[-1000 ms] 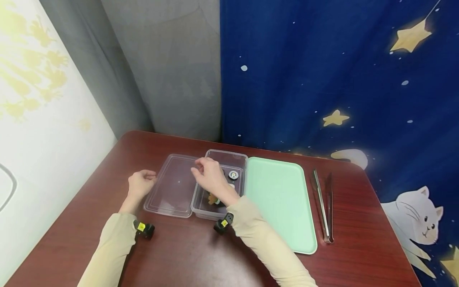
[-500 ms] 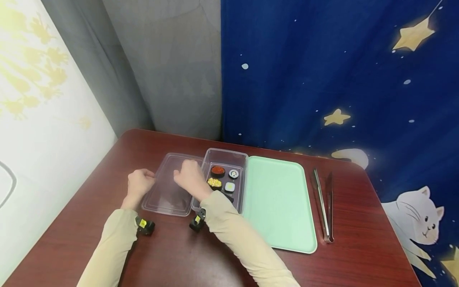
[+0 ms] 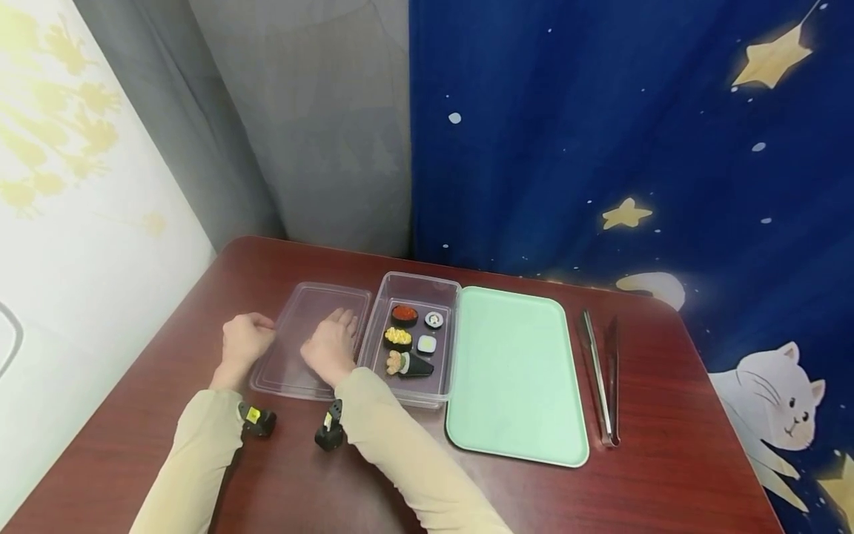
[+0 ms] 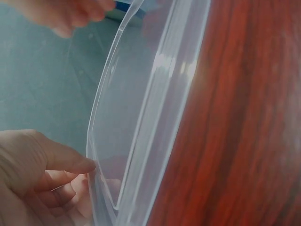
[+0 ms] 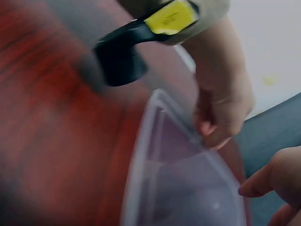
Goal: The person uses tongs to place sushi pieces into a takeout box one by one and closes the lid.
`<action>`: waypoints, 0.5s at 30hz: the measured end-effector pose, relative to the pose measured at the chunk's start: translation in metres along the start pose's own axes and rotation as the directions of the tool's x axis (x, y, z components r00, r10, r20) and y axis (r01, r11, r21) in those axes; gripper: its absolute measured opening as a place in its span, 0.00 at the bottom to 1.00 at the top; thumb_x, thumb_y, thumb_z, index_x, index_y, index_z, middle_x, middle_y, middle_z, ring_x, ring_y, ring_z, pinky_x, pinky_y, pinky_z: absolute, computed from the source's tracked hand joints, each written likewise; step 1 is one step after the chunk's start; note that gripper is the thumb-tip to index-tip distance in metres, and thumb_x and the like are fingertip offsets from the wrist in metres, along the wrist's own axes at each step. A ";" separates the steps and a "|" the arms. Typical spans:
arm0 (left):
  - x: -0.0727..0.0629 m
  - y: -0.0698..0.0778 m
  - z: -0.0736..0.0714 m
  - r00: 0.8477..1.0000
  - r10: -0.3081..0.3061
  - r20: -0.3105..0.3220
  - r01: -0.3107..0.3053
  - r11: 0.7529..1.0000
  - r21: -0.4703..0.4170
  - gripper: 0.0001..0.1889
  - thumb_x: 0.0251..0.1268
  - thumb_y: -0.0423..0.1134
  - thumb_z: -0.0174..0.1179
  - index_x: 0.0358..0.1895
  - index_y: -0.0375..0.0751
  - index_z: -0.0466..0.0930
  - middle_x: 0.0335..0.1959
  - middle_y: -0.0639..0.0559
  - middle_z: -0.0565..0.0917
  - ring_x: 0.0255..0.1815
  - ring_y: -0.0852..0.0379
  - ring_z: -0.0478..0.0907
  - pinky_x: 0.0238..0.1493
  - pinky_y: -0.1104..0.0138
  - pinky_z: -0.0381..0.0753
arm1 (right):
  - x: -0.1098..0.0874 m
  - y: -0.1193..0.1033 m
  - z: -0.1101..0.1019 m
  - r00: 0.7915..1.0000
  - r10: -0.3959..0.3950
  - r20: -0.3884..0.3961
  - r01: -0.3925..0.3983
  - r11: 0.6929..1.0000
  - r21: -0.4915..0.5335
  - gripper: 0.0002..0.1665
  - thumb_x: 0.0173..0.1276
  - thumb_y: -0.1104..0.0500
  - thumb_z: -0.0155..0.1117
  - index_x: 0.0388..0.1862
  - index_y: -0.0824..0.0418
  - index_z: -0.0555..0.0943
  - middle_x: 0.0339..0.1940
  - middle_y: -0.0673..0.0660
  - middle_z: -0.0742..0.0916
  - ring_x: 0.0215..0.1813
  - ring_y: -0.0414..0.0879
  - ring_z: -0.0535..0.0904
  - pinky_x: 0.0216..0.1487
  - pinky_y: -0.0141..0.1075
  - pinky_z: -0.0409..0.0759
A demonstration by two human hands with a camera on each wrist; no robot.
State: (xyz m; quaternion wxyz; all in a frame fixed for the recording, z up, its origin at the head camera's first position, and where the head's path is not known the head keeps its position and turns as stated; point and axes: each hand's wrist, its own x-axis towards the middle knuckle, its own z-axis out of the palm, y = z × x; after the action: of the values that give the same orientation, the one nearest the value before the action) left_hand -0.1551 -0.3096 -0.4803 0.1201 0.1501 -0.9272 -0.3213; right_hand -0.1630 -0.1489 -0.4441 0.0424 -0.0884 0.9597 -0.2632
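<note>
My left hand (image 3: 245, 341) pinches the left edge of a clear plastic lid (image 4: 127, 108) between thumb and fingers. Over the lid, my right hand (image 3: 331, 343) has its fingers extended; in the right wrist view a fingertip appears close to the lid's edge, but contact is unclear. Right of the lid stands a clear plastic container (image 3: 422, 280). Inside lie toy-like sushi pieces: a red-topped piece (image 3: 404, 315), a yellow-topped piece (image 3: 398, 338), a round roll (image 3: 434, 320), a small white-topped roll (image 3: 427, 344) and a dark cone-shaped hand roll (image 3: 415, 366).
A pale green tray (image 3: 517, 371) lies against the container's right side. Metal tongs (image 3: 603, 386) rest on the table (image 3: 667, 415) farther right. A grey curtain (image 3: 320, 133) and a blue patterned curtain (image 3: 520, 133) hang behind the table.
My right hand has moved left from above the container to over the lid, uncovering the sushi. My left hand and the lid have shifted slightly left.
</note>
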 end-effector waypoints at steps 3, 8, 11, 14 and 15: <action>0.000 -0.005 -0.004 1.000 0.008 0.002 -0.008 1.000 0.008 0.10 0.45 0.30 0.57 0.31 0.29 0.83 0.25 0.38 0.83 0.24 0.45 0.77 0.22 0.62 0.74 | -0.003 0.001 0.009 0.998 0.058 0.001 -0.057 0.994 0.088 0.44 0.59 0.56 0.61 0.69 0.76 0.57 0.70 0.72 0.61 0.72 0.64 0.53 0.69 0.46 0.62; -0.002 -0.014 -0.012 1.000 0.023 -0.018 -0.023 0.999 0.027 0.10 0.45 0.30 0.58 0.32 0.27 0.82 0.26 0.37 0.84 0.26 0.43 0.78 0.24 0.60 0.76 | -0.004 0.002 0.017 0.995 0.099 0.014 -0.100 0.983 0.157 0.46 0.57 0.60 0.63 0.69 0.76 0.55 0.71 0.73 0.59 0.72 0.62 0.52 0.70 0.43 0.61; -0.002 -0.019 -0.015 0.999 0.032 -0.020 -0.031 0.999 0.030 0.10 0.45 0.30 0.58 0.32 0.27 0.82 0.25 0.37 0.84 0.27 0.42 0.79 0.24 0.61 0.75 | -0.003 0.002 0.019 0.991 0.131 0.012 -0.131 0.971 0.201 0.47 0.53 0.64 0.66 0.69 0.76 0.56 0.68 0.72 0.64 0.69 0.61 0.60 0.67 0.40 0.66; -0.002 -0.022 -0.017 0.999 0.030 -0.028 -0.029 0.999 0.026 0.10 0.46 0.29 0.57 0.32 0.26 0.82 0.26 0.37 0.84 0.27 0.41 0.79 0.25 0.60 0.75 | -0.003 0.001 0.020 0.985 0.169 -0.024 -0.156 0.951 0.267 0.47 0.50 0.66 0.68 0.68 0.75 0.59 0.64 0.69 0.70 0.64 0.60 0.67 0.60 0.39 0.73; -0.002 -0.023 -0.018 0.999 0.028 -0.032 -0.027 0.999 0.029 0.10 0.46 0.30 0.57 0.32 0.27 0.83 0.26 0.37 0.84 0.28 0.41 0.78 0.26 0.59 0.75 | -0.002 0.001 0.021 0.983 0.178 -0.043 -0.159 0.945 0.285 0.47 0.49 0.67 0.69 0.68 0.74 0.60 0.63 0.68 0.71 0.62 0.59 0.69 0.58 0.39 0.75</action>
State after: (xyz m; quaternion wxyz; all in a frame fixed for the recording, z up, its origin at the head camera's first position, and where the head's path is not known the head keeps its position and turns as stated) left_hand -0.1434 -0.3358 -0.4812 0.1374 0.1441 -0.9316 -0.3041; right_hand -0.1582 -0.1578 -0.4625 0.0439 0.0099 0.9176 -0.3950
